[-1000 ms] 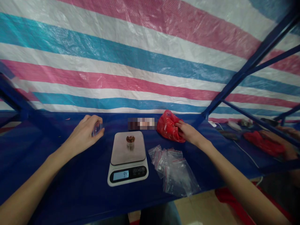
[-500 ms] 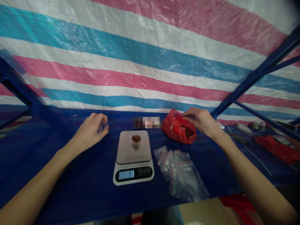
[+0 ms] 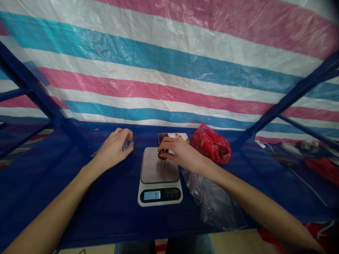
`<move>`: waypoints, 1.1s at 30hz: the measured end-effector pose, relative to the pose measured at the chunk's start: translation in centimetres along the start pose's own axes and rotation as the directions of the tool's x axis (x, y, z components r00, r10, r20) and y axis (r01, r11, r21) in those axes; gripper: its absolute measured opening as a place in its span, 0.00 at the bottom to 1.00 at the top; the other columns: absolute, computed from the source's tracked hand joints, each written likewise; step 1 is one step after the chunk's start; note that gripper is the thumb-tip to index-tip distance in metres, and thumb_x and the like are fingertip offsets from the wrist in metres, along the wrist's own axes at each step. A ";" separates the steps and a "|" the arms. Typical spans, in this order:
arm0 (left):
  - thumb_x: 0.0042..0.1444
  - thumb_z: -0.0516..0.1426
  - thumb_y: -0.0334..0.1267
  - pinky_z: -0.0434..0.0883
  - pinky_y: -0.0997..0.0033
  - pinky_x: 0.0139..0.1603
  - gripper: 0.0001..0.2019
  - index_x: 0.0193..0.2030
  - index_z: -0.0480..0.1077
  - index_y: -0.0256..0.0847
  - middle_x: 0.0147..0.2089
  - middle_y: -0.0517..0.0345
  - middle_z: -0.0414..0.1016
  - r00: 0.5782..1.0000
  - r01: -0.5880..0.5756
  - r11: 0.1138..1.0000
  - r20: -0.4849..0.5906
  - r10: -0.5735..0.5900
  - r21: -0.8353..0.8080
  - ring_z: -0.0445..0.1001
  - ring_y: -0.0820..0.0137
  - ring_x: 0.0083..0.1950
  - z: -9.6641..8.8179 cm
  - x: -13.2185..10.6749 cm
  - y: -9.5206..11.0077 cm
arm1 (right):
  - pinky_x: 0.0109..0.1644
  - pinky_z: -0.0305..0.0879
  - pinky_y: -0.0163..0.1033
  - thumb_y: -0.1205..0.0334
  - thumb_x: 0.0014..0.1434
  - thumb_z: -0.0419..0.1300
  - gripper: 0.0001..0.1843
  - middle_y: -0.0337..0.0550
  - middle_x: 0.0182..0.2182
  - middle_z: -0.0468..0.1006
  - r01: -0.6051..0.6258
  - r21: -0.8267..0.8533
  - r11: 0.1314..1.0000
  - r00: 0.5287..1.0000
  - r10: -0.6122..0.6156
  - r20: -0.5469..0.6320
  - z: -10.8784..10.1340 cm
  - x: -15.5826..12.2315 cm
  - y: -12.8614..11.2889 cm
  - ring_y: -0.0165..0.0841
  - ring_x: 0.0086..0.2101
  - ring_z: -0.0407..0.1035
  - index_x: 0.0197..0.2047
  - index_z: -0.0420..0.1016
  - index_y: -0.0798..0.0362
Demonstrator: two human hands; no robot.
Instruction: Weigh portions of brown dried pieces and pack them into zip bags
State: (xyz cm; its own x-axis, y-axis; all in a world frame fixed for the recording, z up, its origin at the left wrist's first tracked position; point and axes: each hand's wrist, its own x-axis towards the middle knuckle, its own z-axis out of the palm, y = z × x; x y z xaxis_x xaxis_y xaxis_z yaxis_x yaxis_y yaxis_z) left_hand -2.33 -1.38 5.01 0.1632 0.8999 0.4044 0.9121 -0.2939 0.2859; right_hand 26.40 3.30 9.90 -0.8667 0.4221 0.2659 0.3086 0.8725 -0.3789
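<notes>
My left hand (image 3: 114, 148) is curled around a small clear plastic cup (image 3: 128, 143), left of the kitchen scale (image 3: 159, 176). The scale has a steel platform, and its display reads 9.4. My right hand (image 3: 180, 153) reaches over the platform, its fingers closed on a small cup of brown pieces (image 3: 162, 155). The fingers hide most of that cup. Beyond my right hand lies a red plastic bag (image 3: 211, 144) with dark contents, and a pile of zip-top plastic bags (image 3: 212, 201) lies partly under my right forearm.
A printed card (image 3: 173, 138) lies behind the scale on the blue table surface (image 3: 66, 197). Blue metal frame bars (image 3: 293, 95) rise on both sides before a striped tarp. A white cable and red cloth lie at the right.
My right hand has moved from the red bag to the scale and closed on the small cup. The view has shifted slightly. My left hand still holds the clear cup.
</notes>
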 end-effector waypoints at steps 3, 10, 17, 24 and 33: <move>0.63 0.55 0.39 0.68 0.57 0.49 0.04 0.43 0.64 0.44 0.43 0.53 0.73 1.000 0.001 1.000 -0.010 -0.002 -0.012 0.71 0.55 0.49 -0.2 0.0 0.1 | 0.47 0.68 0.41 0.68 0.67 0.66 0.03 0.45 0.41 0.80 0.014 0.026 1.000 1.000 -0.014 0.009 -0.3 -0.1 0.1 0.36 0.42 0.75 0.44 0.81 0.54; 0.63 0.55 0.39 0.67 0.58 0.49 0.04 0.43 0.64 0.45 0.43 0.54 0.74 1.000 -0.023 1.000 -0.001 0.023 0.004 0.71 0.55 0.49 -0.3 0.0 0.0 | 0.46 0.70 0.41 0.65 0.66 0.68 0.05 0.46 0.41 0.81 0.022 0.058 0.998 1.000 -0.022 0.010 -0.3 0.0 0.1 0.35 0.41 0.75 0.46 0.82 0.54; 0.63 0.55 0.39 0.67 0.57 0.49 0.04 0.43 0.64 0.45 0.43 0.53 0.74 1.000 -0.026 1.000 -0.017 0.027 0.006 0.71 0.55 0.49 -0.3 0.0 -0.2 | 0.45 0.70 0.39 0.66 0.69 0.64 0.05 0.45 0.41 0.82 0.000 0.160 0.987 0.992 0.020 -0.126 -1.4 -0.1 0.3 0.33 0.40 0.77 0.44 0.83 0.53; 0.64 0.54 0.38 0.70 0.55 0.51 0.07 0.47 0.69 0.42 0.45 0.50 0.77 0.998 -0.057 0.998 0.008 0.057 0.022 0.72 0.55 0.50 0.0 0.0 -0.1 | 0.42 0.71 0.38 0.63 0.68 0.64 0.11 0.43 0.44 0.83 -0.066 0.263 0.963 0.952 0.140 -0.273 -1.6 -2.3 1.7 0.33 0.39 0.76 0.53 0.82 0.50; 0.63 0.54 0.35 0.72 0.53 0.57 0.17 0.57 0.73 0.40 0.51 0.46 0.81 0.994 -0.075 0.997 0.074 0.076 -0.015 0.74 0.54 0.56 0.5 -0.2 1.6 | 0.67 0.63 0.59 0.54 0.57 0.76 0.34 0.50 0.61 0.76 -0.137 0.231 0.963 0.962 0.185 -0.201 2.5 -3.8 1.6 0.49 0.63 0.68 0.64 0.73 0.46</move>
State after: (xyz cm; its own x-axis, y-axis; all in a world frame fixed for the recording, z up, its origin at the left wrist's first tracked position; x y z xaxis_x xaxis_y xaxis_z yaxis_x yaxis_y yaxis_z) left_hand -0.76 -1.88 4.93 0.2593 0.8965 0.3591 0.8915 -0.3652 0.2680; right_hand 29.25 2.47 6.08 -0.6981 0.6166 0.3639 0.3252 0.7259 -0.6061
